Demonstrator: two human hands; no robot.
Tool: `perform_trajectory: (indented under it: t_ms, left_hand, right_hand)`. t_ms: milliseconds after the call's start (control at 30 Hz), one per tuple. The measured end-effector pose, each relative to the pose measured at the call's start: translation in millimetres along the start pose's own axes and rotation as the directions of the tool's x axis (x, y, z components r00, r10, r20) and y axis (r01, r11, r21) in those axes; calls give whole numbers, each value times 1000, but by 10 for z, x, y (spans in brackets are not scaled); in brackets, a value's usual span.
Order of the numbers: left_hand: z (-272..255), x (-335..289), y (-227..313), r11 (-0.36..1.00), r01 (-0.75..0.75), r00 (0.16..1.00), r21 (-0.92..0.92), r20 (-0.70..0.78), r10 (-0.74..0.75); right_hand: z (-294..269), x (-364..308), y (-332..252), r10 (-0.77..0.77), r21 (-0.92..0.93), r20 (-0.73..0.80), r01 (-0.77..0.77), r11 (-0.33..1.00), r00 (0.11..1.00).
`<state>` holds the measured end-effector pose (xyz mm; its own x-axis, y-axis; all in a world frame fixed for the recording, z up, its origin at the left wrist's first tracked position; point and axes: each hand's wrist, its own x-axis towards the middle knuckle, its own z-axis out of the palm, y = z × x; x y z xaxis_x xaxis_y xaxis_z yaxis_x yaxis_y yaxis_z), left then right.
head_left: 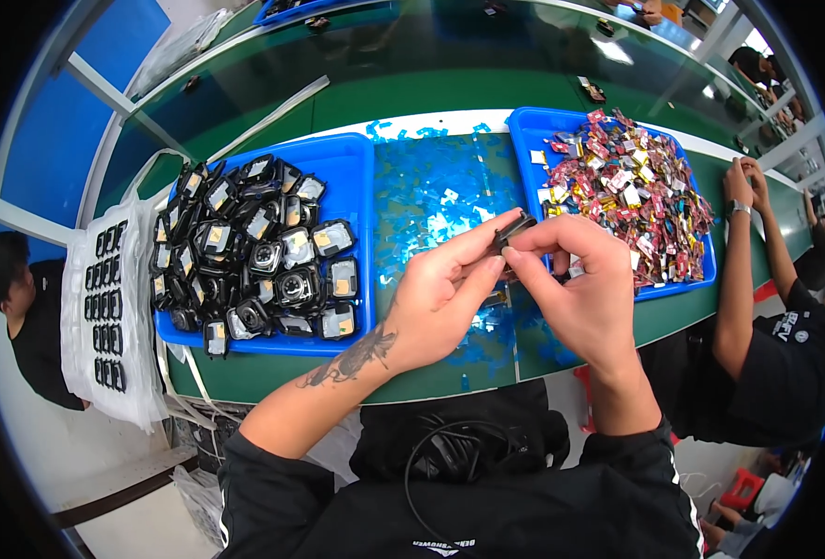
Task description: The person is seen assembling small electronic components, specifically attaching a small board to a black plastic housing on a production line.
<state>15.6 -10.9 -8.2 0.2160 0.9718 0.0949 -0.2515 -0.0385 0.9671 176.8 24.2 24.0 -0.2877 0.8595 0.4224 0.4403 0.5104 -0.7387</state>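
Both my hands meet over the front of the green workbench [412, 371], holding one small black part [517, 229] between them. My left hand [440, 296] pinches it from the left with thumb and fingers. From the right, my right hand [585, 270] grips the same part between thumb and forefinger. Fingers cover much of the part, so its exact kind is hidden. To the left, a blue tray [361, 252] is heaped with black square housings [268, 256]. On the right, another blue tray [527, 140] is filled with small red, yellow and silver electronic pieces [632, 191].
Blue film scraps [431, 200] litter the bench between the trays. Behind runs a dark green conveyor belt [403, 61] carrying a few small parts. At left, a white foam sheet [105, 373] holds rows of black pieces. A co-worker's arms [737, 252] are close on the right.
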Motion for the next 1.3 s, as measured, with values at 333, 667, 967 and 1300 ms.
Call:
perform_trajectory:
  t_ms: [333,667,967,1300]
  left_hand:
    - [-60,17,-18,995,-35,999,90,39,32]
    - [35,45,97,986,-42,993,-162,-115,23]
    - [-50,6,194,732,-332,927,595,63,369]
    - [-85,23,164,951,71,997,301,0,-75]
  right_hand:
    - [-8,-26,-8,26,-44,-99,-31,999,995]
    - [-17,-290,129,253,539,131,-283,793,959]
    - [-90,-236,136,221,719,254,-337,608,942]
    - [-80,-268,124,299,674,227,-371,639,927]
